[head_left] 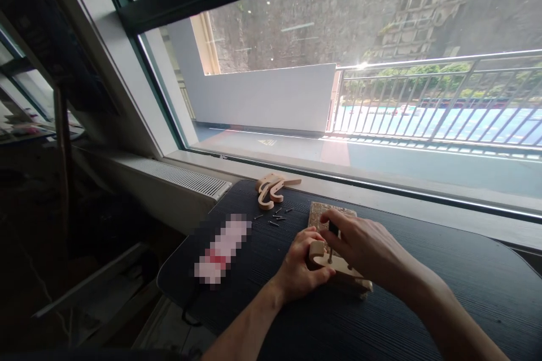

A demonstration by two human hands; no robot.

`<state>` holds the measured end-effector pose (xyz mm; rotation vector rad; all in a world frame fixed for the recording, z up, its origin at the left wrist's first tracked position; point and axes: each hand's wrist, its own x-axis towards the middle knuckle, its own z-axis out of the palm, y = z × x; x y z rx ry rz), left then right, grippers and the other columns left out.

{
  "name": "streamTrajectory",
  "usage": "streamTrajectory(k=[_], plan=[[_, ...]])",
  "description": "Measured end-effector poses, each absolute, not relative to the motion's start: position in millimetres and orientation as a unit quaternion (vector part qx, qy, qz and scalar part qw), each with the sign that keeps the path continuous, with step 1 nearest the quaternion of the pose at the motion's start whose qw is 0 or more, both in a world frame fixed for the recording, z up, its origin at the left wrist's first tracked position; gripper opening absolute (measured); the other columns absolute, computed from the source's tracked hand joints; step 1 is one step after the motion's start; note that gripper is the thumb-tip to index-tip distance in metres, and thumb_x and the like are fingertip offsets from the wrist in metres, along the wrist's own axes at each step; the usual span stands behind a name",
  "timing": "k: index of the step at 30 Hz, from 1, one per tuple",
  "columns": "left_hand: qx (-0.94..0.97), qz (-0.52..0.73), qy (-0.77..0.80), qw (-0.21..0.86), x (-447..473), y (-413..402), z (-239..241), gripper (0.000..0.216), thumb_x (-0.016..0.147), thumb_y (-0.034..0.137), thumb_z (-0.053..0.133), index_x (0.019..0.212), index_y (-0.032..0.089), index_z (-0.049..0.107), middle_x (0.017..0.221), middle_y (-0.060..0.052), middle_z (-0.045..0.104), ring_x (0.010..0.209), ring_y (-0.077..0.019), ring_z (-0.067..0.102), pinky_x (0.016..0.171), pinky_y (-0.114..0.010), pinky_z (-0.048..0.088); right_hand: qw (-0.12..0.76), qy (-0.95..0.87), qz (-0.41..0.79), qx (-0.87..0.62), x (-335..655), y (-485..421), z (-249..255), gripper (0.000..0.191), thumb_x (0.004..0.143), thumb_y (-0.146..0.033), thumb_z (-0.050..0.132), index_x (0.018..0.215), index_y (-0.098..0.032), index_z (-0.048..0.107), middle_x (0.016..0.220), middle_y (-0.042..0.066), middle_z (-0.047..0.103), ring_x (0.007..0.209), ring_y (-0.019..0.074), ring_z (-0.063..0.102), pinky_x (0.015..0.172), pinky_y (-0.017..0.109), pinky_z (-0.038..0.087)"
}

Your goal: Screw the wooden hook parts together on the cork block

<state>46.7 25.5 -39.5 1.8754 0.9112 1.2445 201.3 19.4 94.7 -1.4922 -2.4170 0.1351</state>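
Note:
A pale wooden hook piece lies on a chipboard block on the dark table. My left hand is closed round the curved end of the hook piece and holds it down. My right hand is closed on a dark-handled screwdriver that stands upright on the hook piece. The fingertips hide most of the tool.
Two more wooden hook pieces lie at the table's far edge, with several loose screws just in front of them. A blurred pink and white object lies at the left of the table. A radiator grille and window run behind.

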Motion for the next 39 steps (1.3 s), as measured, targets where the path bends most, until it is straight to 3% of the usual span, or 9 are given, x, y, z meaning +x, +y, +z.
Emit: streamTrajectory(k=[4, 8, 15, 26, 33, 39], plan=[[0.72, 0.482, 0.352, 0.354, 47, 24, -35, 0.045, 0.06, 0.016, 0.076, 0.101, 0.021, 0.059, 0.117, -0.005, 0.057, 0.128, -0.0242, 0.04, 0.111, -0.036, 0.032, 0.196, -0.865, 0.089, -0.453, 207, 22, 99, 0.027, 0.091, -0.027, 0.039, 0.107, -0.022, 0.06, 0.101, 0.006, 0.066, 0.083, 0.0181, 0.061, 0.067, 0.028, 0.041], [0.716, 0.471, 0.363, 0.366, 47, 23, -31, 0.039, 0.059, 0.014, 0.076, 0.094, 0.021, 0.059, 0.118, -0.005, 0.056, 0.128, -0.0248, 0.04, 0.11, -0.036, 0.033, 0.247, -0.858, 0.134, -0.43, 211, 26, 95, 0.025, 0.09, -0.026, 0.045, 0.109, -0.024, 0.061, 0.094, 0.003, 0.068, 0.08, 0.0159, 0.061, 0.069, 0.026, 0.043], [0.71, 0.457, 0.378, 0.381, 49, 24, -32, 0.039, 0.058, 0.009, 0.074, 0.092, 0.021, 0.059, 0.119, -0.006, 0.054, 0.128, -0.0275, 0.039, 0.109, -0.041, 0.032, 0.256, -0.858, 0.127, -0.428, 211, 37, 92, 0.017, 0.088, -0.024, 0.048, 0.09, -0.022, 0.064, 0.081, 0.001, 0.065, 0.07, 0.0128, 0.058, 0.063, 0.023, 0.041], [0.721, 0.454, 0.364, 0.376, 49, 25, -34, 0.039, 0.062, 0.011, 0.073, 0.097, 0.021, 0.058, 0.124, -0.006, 0.052, 0.131, -0.0262, 0.036, 0.111, -0.04, 0.03, 0.273, -0.853, 0.114, -0.431, 215, 22, 96, 0.032, 0.087, -0.022, 0.045, 0.114, -0.025, 0.061, 0.101, 0.006, 0.067, 0.086, 0.0177, 0.062, 0.072, 0.028, 0.047], [0.722, 0.45, 0.377, 0.366, 48, 26, -37, 0.036, 0.063, 0.012, 0.073, 0.094, 0.021, 0.056, 0.125, -0.006, 0.052, 0.131, -0.0249, 0.036, 0.112, -0.039, 0.029, 0.256, -0.857, 0.156, -0.419, 222, 13, 106, 0.022, 0.089, -0.025, 0.047, 0.091, -0.022, 0.069, 0.084, 0.003, 0.069, 0.071, 0.0131, 0.061, 0.062, 0.022, 0.043], [0.729, 0.45, 0.371, 0.358, 49, 25, -36, 0.03, 0.064, 0.012, 0.072, 0.089, 0.021, 0.056, 0.122, -0.006, 0.054, 0.13, -0.0254, 0.038, 0.11, -0.039, 0.032, 0.263, -0.858, 0.098, -0.43, 222, 22, 98, 0.021, 0.089, -0.025, 0.049, 0.095, -0.023, 0.069, 0.09, 0.003, 0.07, 0.077, 0.0153, 0.063, 0.068, 0.024, 0.043]])
